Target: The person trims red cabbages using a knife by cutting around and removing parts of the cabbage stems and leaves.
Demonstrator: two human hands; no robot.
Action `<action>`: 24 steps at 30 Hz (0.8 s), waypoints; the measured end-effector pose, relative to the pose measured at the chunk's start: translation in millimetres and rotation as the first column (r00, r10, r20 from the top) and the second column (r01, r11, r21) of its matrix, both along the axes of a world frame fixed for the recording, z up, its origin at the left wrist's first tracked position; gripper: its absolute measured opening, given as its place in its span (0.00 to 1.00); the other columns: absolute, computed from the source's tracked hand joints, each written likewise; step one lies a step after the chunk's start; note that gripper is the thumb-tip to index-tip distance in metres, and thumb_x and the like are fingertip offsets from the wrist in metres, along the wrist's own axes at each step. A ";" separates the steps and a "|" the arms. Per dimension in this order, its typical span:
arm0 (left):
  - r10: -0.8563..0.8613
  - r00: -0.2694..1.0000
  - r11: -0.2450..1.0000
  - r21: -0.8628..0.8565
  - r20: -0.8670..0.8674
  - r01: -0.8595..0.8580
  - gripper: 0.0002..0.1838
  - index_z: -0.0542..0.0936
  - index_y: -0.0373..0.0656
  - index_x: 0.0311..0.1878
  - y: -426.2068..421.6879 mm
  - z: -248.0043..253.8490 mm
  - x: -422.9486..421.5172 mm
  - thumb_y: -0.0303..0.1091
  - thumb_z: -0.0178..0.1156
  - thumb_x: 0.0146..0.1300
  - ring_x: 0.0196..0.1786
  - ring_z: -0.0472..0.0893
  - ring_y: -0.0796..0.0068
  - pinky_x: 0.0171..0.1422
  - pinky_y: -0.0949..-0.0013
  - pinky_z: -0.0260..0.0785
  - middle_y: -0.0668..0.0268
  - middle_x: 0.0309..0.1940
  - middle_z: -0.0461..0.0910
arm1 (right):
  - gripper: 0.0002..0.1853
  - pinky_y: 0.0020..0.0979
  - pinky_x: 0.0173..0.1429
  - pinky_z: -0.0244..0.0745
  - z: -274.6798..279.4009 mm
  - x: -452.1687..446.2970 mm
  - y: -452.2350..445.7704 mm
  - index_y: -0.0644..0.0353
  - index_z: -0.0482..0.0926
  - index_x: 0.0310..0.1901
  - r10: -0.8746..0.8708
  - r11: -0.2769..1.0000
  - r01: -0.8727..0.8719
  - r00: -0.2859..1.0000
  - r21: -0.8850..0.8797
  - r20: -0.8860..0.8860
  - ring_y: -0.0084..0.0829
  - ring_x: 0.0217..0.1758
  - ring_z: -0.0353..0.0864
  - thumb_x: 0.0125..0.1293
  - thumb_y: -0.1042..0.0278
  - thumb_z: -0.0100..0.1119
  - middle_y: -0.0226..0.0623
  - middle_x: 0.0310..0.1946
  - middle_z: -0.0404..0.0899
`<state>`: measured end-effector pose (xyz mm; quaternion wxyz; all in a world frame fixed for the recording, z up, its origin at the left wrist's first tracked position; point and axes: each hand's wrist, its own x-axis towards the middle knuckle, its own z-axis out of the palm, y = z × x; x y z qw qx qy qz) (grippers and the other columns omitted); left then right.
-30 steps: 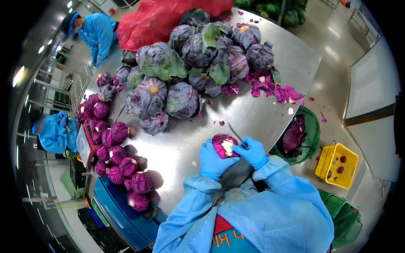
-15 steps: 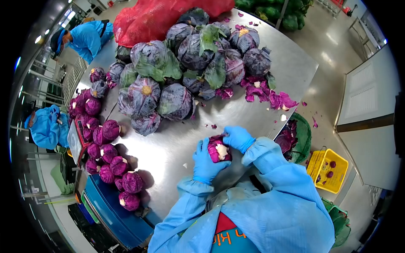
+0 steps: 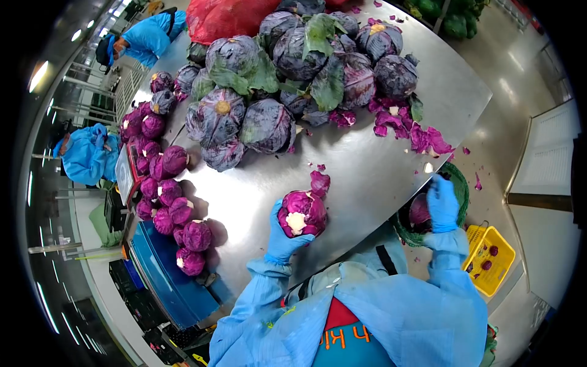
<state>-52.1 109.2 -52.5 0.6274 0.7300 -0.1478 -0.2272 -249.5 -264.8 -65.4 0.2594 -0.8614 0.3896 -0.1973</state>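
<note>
A peeled red cabbage [image 3: 310,214] with a pale cut stem rests in my left hand [image 3: 283,237], whose fingers wrap its left and lower side. A loose purple leaf [image 3: 320,183] touches or lies just behind its upper edge. Out to the right, my right hand [image 3: 443,207] hangs over a green mesh-lined bin [image 3: 463,189] beyond the table edge. A large dark purple leaf [image 3: 419,214] is just left of that hand, in or over the bin; its fingers point away and I cannot tell whether they touch it.
Unpeeled cabbages [image 3: 269,126] with green outer leaves pile up at the back of the steel table [image 3: 367,183], by a red mesh sack [image 3: 229,18]. Peeled cabbages [image 3: 197,235] line the left. Leaf scraps [image 3: 419,136] lie right; a yellow basket [image 3: 501,269] stands below. Two co-workers are left.
My right hand has left the cabbage and moved right to the bin. The cabbage, still in my left hand, shows more of its side. A loose leaf now shows beside it. The view has shifted.
</note>
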 end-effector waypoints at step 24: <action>-0.304 0.902 0.905 0.388 0.307 0.173 0.58 0.63 0.41 0.66 -12.9 18.9 36.8 0.52 0.80 0.28 0.66 0.67 0.49 0.71 0.54 0.61 0.49 0.64 0.65 | 0.09 0.42 0.32 0.74 9.9 109.6 176.4 0.53 0.77 0.37 0.658 0.750 -0.662 0.745 -0.002 -0.111 0.47 0.29 0.79 0.65 0.57 0.57 0.43 0.28 0.76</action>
